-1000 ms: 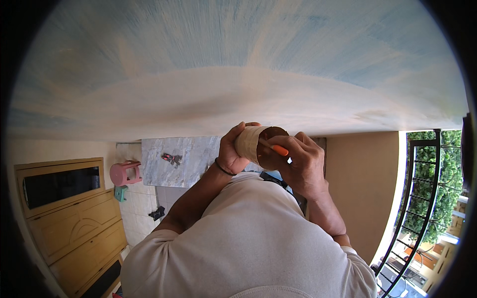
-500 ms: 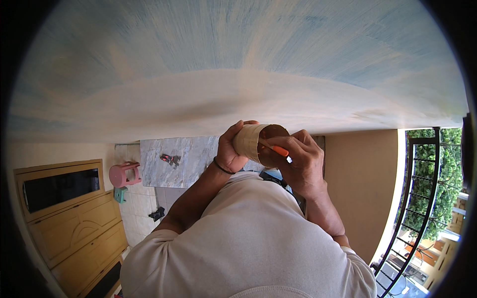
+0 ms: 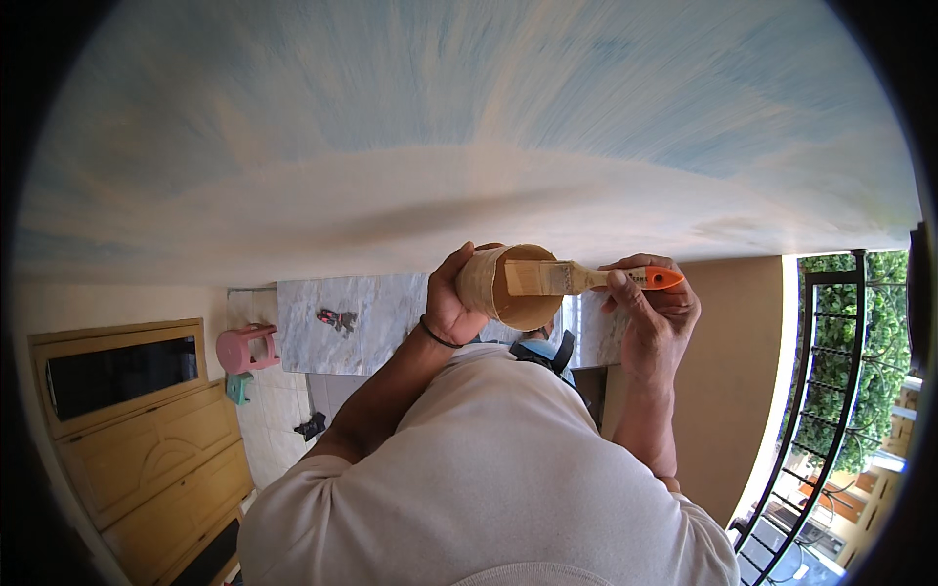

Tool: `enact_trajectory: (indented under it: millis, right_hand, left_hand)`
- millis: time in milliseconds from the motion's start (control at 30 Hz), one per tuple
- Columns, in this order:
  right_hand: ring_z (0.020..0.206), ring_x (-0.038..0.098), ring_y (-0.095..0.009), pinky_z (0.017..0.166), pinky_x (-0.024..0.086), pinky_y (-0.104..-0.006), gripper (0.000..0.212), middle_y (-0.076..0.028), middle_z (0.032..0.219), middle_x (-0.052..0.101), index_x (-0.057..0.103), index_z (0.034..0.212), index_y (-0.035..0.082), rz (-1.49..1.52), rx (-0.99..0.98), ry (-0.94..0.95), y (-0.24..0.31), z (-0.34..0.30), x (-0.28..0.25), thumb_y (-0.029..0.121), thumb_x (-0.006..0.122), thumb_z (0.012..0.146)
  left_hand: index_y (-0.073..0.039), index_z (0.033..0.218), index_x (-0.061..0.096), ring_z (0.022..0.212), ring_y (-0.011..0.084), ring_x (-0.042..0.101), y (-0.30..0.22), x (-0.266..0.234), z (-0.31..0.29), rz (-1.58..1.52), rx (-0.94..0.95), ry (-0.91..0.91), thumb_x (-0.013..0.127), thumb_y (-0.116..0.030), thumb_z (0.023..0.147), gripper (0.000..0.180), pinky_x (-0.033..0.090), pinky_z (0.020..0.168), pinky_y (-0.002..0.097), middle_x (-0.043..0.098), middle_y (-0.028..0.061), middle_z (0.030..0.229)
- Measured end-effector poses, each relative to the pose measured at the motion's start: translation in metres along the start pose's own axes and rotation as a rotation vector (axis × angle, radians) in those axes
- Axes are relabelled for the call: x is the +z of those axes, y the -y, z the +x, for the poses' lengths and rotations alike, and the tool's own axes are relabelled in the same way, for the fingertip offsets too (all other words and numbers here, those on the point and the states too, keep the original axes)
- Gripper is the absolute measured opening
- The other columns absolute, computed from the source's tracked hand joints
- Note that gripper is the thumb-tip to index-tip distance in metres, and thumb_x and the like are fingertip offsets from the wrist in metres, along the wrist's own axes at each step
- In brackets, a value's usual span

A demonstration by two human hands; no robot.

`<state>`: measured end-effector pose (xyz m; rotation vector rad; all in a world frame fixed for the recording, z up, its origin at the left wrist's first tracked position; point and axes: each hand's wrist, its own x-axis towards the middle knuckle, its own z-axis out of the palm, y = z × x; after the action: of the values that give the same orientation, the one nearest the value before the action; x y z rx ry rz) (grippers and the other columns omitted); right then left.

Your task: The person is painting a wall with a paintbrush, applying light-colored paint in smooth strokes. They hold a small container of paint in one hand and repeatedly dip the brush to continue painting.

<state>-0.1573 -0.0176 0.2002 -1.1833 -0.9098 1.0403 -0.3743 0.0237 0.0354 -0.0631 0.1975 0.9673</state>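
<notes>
My left hand (image 3: 454,301) is wrapped round a paint cup (image 3: 481,286), a round cream-coloured container with its mouth turned to the right. Pinched by the handle in my right hand (image 3: 657,317) is a paintbrush (image 3: 586,279) with a pale handle and an orange tip. The brush lies level, its wide bristles at the mouth of the cup and coated in beige. Close beyond both hands is a painted wall (image 3: 469,186), brushed in beige and streaky blue. What paint is left deep inside the cup cannot be made out.
Below on the left stands a marbled grey table (image 3: 386,308) with a red-and-black tool (image 3: 335,318) on it. A pink stool (image 3: 246,348) and a small green stool (image 3: 236,385) are beside it. A wooden door (image 3: 147,410) is at left, a black railing (image 3: 811,391) at right.
My right hand has moved to the right and drawn the brush back, so its bristles now show at the cup's mouth. The left hand keeps holding the cup in nearly the same place.
</notes>
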Motion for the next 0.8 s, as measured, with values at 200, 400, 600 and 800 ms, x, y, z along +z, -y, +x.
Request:
enact_trajectory:
  millis: [200, 400, 600, 800]
  right_hand:
    - [0.075, 0.07, -0.013, 0.062, 0.055, -0.0236, 0.024, -0.018, 0.095, 0.077, 0.069, 0.105, -0.006, 0.029, 0.041, 0.04, -0.003, -0.007, 0.0, 0.006, 0.083, 0.089]
    - [0.075, 0.07, -0.013, 0.064, 0.057, -0.0262, 0.025, -0.019, 0.097, 0.077, 0.065, 0.096, -0.002, 0.136, 0.054, 0.047, -0.024, -0.006, 0.001, 0.007, 0.086, 0.087]
    - [0.067, 0.075, -0.021, 0.05, 0.056, -0.0242, 0.025, -0.025, 0.091, 0.075, 0.056, 0.092, 0.001, 0.198, 0.049, 0.075, -0.028, -0.005, 0.003, 0.007, 0.08, 0.091]
    - [0.065, 0.075, -0.022, 0.052, 0.059, -0.029, 0.026, -0.022, 0.086, 0.075, 0.06, 0.096, -0.002, 0.254, 0.094, 0.033, -0.027, -0.006, 0.004, 0.016, 0.077, 0.095]
  left_hand:
    - [0.005, 0.127, 0.064, 0.117, 0.0337, 0.068, 0.003, -0.003, -0.002, 0.009, 0.012, -0.005, 0.055, -0.035, 0.105, 0.047, 0.053, 0.105, 0.0493, 0.071, 0.0215, 0.123]
    - [0.004, 0.13, 0.063, 0.121, 0.0352, 0.066, 0.0, -0.005, -0.001, 0.032, -0.049, -0.012, 0.053, -0.037, 0.106, 0.049, 0.05, 0.108, 0.0519, 0.07, 0.0222, 0.126]
    - [0.003, 0.131, 0.063, 0.125, 0.0366, 0.063, -0.003, -0.005, -0.001, 0.062, -0.073, 0.024, 0.052, -0.04, 0.105, 0.052, 0.047, 0.11, 0.0545, 0.068, 0.0218, 0.13]
    - [-0.004, 0.128, 0.066, 0.121, 0.0342, 0.065, 0.0, 0.018, -0.002, 0.086, -0.076, 0.019, 0.054, -0.045, 0.104, 0.049, 0.051, 0.106, 0.0521, 0.07, 0.016, 0.128]
